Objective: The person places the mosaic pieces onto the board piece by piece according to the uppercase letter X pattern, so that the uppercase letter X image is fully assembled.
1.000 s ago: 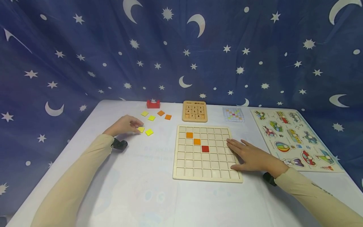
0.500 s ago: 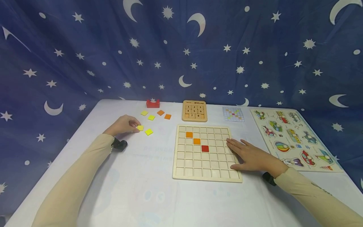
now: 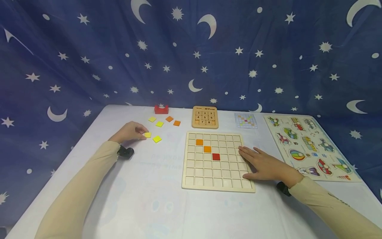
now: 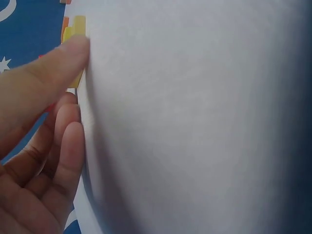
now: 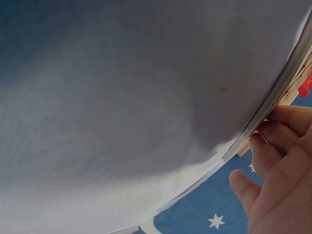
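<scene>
"What is held, and where?"

"The left hand (image 3: 129,131) pinches a yellow tile (image 3: 148,134) near a second tile (image 3: 157,139), left of the grid board (image 3: 217,172) on the worktop (image 3: 167,212); whether it is lifted, I cannot tell. The right hand (image 3: 265,166), fingers extended, rests on the board's right edge."

"How will it handle?"

"Likely light, stiff and sturdy, perhaps slick-faced. Opposite edges, thumb against fingertip, look the best hold."
</scene>
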{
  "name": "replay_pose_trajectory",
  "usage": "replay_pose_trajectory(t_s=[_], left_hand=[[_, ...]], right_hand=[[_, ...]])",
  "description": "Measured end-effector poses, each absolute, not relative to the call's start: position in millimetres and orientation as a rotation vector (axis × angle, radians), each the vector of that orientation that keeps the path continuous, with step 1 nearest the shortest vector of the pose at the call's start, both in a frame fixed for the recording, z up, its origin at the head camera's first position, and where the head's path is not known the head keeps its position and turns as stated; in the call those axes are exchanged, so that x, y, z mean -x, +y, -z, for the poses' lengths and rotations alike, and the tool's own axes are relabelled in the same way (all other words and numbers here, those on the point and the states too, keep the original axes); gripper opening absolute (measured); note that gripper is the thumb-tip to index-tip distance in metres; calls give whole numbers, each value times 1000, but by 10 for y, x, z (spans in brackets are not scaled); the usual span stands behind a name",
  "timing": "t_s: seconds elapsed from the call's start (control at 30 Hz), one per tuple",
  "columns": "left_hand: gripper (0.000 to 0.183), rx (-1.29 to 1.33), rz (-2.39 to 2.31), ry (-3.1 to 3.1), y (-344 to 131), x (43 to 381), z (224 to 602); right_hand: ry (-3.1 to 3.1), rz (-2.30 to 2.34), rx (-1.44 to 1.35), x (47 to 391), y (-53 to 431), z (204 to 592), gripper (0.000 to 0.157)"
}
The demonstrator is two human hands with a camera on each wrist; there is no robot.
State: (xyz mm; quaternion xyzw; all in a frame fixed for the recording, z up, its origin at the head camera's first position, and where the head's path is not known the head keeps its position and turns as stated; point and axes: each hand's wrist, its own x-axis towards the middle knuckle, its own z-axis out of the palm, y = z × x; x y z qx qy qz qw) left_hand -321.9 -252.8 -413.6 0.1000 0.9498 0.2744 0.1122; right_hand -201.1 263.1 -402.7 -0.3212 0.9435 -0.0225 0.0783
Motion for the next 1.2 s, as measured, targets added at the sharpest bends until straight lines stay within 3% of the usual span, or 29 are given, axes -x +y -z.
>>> replay_pose_trajectory(t_s=[0.57, 1.2], left_hand=[[29, -472, -925, 2872, -2368, 3201, 4034], [30, -628, -1153, 2714, -1252, 3254, 3795]], right_hand=[[2824, 74, 955, 2008, 2633, 4035, 94], [2827, 61, 969, 2022, 2645, 4046, 95]])
